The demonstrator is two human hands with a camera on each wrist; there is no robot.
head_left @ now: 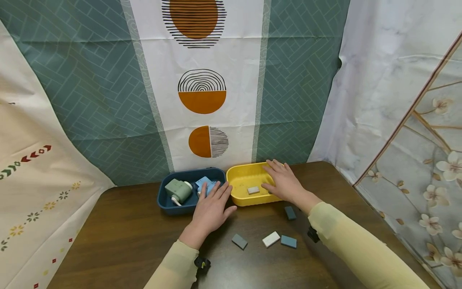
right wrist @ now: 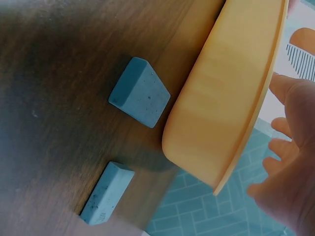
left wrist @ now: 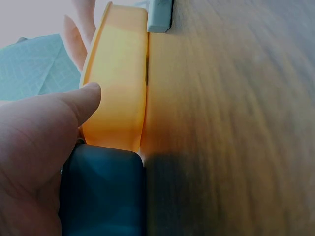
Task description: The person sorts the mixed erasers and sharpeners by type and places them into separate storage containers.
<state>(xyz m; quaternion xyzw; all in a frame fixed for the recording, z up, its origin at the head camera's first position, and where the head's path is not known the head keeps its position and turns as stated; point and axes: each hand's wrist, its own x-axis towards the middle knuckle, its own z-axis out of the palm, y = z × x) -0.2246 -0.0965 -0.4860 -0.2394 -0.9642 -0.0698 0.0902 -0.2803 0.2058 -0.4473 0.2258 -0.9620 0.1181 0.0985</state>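
My left hand (head_left: 212, 208) is stretched out over the right end of a dark blue tray (head_left: 175, 211), its fingertips reaching the left rim of a yellow tray (head_left: 238, 201). In the left wrist view the thumb (left wrist: 91, 98) overlaps the yellow wall. Over the right end of the yellow tray is my right hand (head_left: 283, 180), fingers spread and holding nothing. Inside the yellow tray lies one small whitish block (head_left: 253, 190). The blue tray holds a green object with white parts (head_left: 179, 190) and a light blue one (head_left: 204, 183), partly hidden by the left fingers.
On the brown table (head_left: 119, 237) in front of the trays lie a grey block (head_left: 240, 241), a white block (head_left: 271, 239) and a blue block (head_left: 288, 241). A dark teal block (head_left: 290, 213) sits near the yellow tray's front right. Patterned cloth (head_left: 108, 100) hangs behind.
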